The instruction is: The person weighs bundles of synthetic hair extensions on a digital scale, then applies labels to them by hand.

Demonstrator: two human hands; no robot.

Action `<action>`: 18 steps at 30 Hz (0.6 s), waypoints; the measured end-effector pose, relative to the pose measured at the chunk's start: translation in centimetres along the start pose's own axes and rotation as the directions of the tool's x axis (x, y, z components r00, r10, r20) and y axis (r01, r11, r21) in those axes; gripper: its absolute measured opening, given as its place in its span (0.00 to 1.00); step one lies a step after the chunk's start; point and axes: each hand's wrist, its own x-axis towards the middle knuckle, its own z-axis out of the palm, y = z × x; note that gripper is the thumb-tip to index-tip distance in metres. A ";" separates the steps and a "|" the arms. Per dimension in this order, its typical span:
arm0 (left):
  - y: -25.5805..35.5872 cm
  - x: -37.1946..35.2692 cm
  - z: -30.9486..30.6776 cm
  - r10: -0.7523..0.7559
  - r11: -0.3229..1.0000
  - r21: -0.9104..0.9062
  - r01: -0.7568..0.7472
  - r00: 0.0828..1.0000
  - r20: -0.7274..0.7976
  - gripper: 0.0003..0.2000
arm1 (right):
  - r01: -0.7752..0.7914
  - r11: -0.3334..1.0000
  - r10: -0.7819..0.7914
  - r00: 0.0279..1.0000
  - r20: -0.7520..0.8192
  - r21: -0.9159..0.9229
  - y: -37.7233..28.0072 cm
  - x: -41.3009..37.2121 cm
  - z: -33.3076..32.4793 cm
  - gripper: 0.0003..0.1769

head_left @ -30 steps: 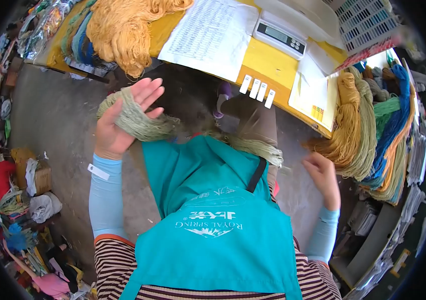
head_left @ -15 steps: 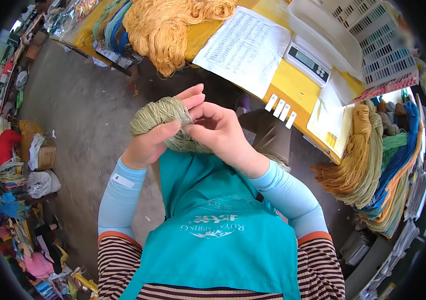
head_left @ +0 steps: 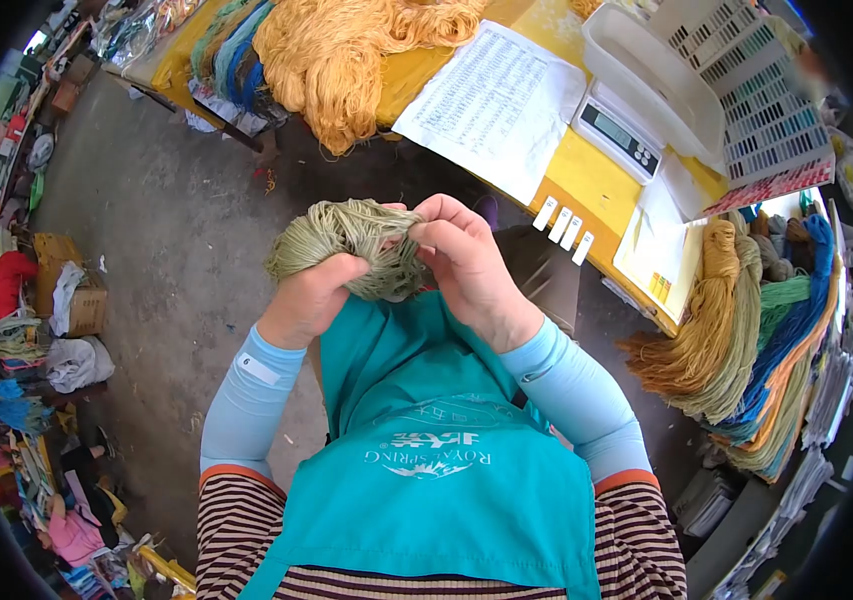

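A bundle of pale green yarn (head_left: 331, 235) is held up in front of my teal apron (head_left: 436, 400). My left hand (head_left: 311, 297) is wrapped round its lower left side, with the thumb across the strands. At the bundle's right edge, my right hand (head_left: 468, 262) pinches some strands between thumb and index finger. Part of my left hand's fingers is hidden behind the yarn.
Ahead, a yellow table (head_left: 586, 160) bears orange yarn (head_left: 331, 70), a printed sheet (head_left: 491, 105), a scale (head_left: 616, 130) and small white tags (head_left: 563, 225). Coloured skeins (head_left: 776, 320) hang at the right. A cardboard box (head_left: 86, 305) and a person in pink (head_left: 76, 535) are at the left.
The yarn bundle has turned and its strands look looser at the right side. My right hand has shifted a little right, pulling at strands, and my left hand's fingertips have gone behind the yarn.
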 end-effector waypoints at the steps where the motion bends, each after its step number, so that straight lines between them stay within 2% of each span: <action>1: 0.1 0.0 -0.5 -0.022 0.997 -0.074 0.027 0.998 0.063 0.31 | -0.032 0.999 0.032 0.999 0.003 0.036 -0.1 0.1 -0.1 0.05; 2: 0.1 0.1 -0.9 -0.039 0.988 -0.145 0.057 0.991 0.127 0.32 | -0.065 0.995 0.065 0.998 0.008 0.072 -0.2 0.3 -0.1 0.06; 3: 0.2 0.2 -1.1 -0.036 0.988 -0.146 0.054 0.991 0.126 0.32 | -0.066 0.995 0.065 0.998 0.011 0.070 -0.3 0.4 0.1 0.06; 5: 0.5 0.3 -1.2 0.039 0.975 -0.223 0.014 0.972 0.232 0.32 | -0.008 0.995 0.017 0.995 0.096 -0.098 -0.9 0.4 0.7 0.08; 6: 0.6 0.2 -0.9 0.042 0.975 -0.224 0.011 0.972 0.230 0.32 | -0.013 0.984 0.037 0.990 0.135 -0.180 -1.4 0.3 1.4 0.09; 8: 0.9 -0.3 0.4 0.035 0.999 0.006 -0.035 0.999 -0.008 0.31 | 0.020 0.923 0.058 0.980 0.189 -0.384 -1.3 0.4 1.5 0.07; 10: 1.3 -0.6 0.1 -0.017 0.998 0.068 0.017 1.000 -0.002 0.29 | 0.004 0.908 0.085 0.977 0.195 -0.418 -1.2 1.0 0.9 0.05; 11: 1.4 -0.8 -0.1 -0.036 0.988 0.145 0.042 0.998 -0.042 0.25 | -0.012 0.892 0.113 0.974 0.198 -0.452 -1.4 1.3 0.8 0.04; 12: 1.6 -1.0 -0.4 -0.052 0.973 0.221 0.070 0.995 -0.085 0.21 | 0.056 0.879 0.068 0.968 0.240 -0.474 -1.6 1.7 0.8 0.05; 14: 3.2 -1.7 -2.1 -0.207 0.917 0.343 0.205 0.978 -0.031 0.10 | -0.136 0.968 0.186 0.953 0.238 -0.209 -2.4 2.0 1.1 0.07; 15: 3.8 -2.1 -3.2 -0.193 0.886 0.431 0.174 0.981 0.000 0.09 | -0.244 0.966 0.257 0.926 0.276 -0.080 -3.2 2.2 1.2 0.10; 16: 2.9 -2.6 -5.3 -0.090 0.984 0.159 0.075 0.992 0.092 0.10 | -0.291 0.957 0.269 0.903 0.334 0.016 -3.8 2.6 1.2 0.10; 17: 2.0 -3.2 -7.5 0.037 0.991 -0.132 -0.017 0.988 0.150 0.13 | -0.341 0.934 0.274 0.878 0.393 0.109 -4.4 3.2 1.4 0.10; 18: 2.7 -3.9 -8.9 0.098 0.927 -0.371 -0.051 0.989 0.109 0.14 | -0.335 0.934 0.260 0.874 0.410 0.122 -4.9 3.5 1.8 0.11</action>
